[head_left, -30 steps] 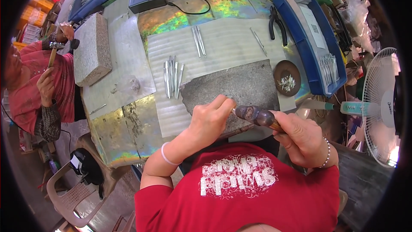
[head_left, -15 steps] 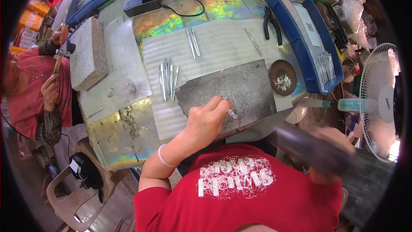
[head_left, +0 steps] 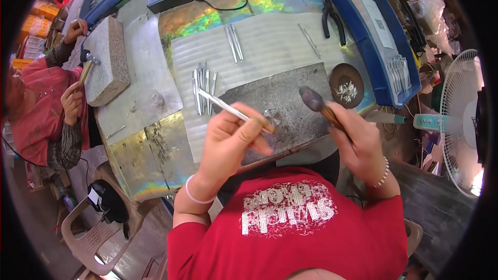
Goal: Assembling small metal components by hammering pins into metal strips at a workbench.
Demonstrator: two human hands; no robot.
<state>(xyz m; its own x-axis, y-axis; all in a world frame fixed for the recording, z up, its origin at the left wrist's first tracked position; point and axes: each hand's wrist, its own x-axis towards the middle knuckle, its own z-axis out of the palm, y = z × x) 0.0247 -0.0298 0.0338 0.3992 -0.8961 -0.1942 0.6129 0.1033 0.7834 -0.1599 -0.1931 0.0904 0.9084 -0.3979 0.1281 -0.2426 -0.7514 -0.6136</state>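
My left hand [head_left: 233, 140] is closed around a slim silver-coloured metal rod [head_left: 220, 102], tilted above the left part of a dark grey stone slab [head_left: 301, 80]. A brownish tip shows by the thumb. My right hand [head_left: 358, 142] grips a hammer [head_left: 315, 99] by its wooden handle, its dark head raised over the slab's right side. Between both hands, a small clear, shiny piece [head_left: 272, 117] lies on the slab; its kind is hard to make out. Several similar metal rods [head_left: 201, 88] lie left of the slab on white foam sheeting [head_left: 264, 36].
Right of the slab stands a brown dish [head_left: 340, 75] of small silvery pieces. Behind it are black pliers [head_left: 333, 21] and a blue tray [head_left: 358, 46]. A fan [head_left: 459, 119] stands at far right. On the left, a co-worker [head_left: 52, 98] holds a hammer beside a granite block [head_left: 109, 62].
My left hand has lifted off the slab and turned, now showing the metal rod. The right hand has swung the hammer inward from the right, over the slab. The co-worker's hammer has shifted rightward.
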